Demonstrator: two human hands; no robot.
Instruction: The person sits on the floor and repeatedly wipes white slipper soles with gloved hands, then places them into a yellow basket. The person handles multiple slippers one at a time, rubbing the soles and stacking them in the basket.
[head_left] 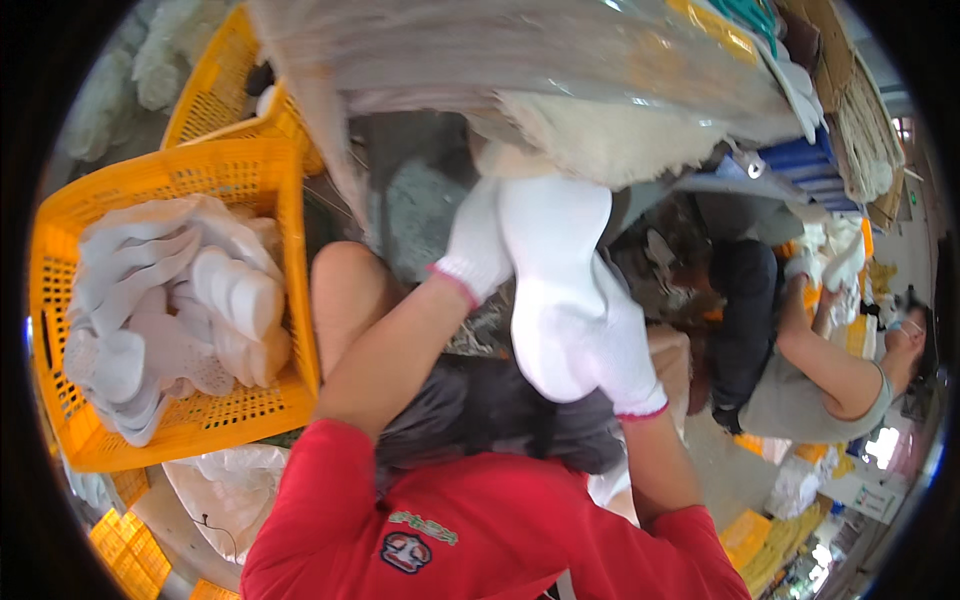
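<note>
In front of my lap, a white insole [556,265] is held lengthwise between my two hands, close to the edge of the plastic-covered bench. My left hand [478,243], in a white knit glove with a pink cuff, grips its far left side; its fingertips are hidden by the insole. At the near, rounded end, my right hand [615,348], gloved the same way, is closed around the right side. An orange plastic basket [172,452] to my left contains a pile of similar white insoles [150,300].
A bench covered with clear plastic [450,50] spans the far side, with beige cloth [610,135] hanging at its edge. Another orange basket [215,80] stands behind the first. At right, a co-worker [820,370] sits handling white pieces. Scraps lie on the floor.
</note>
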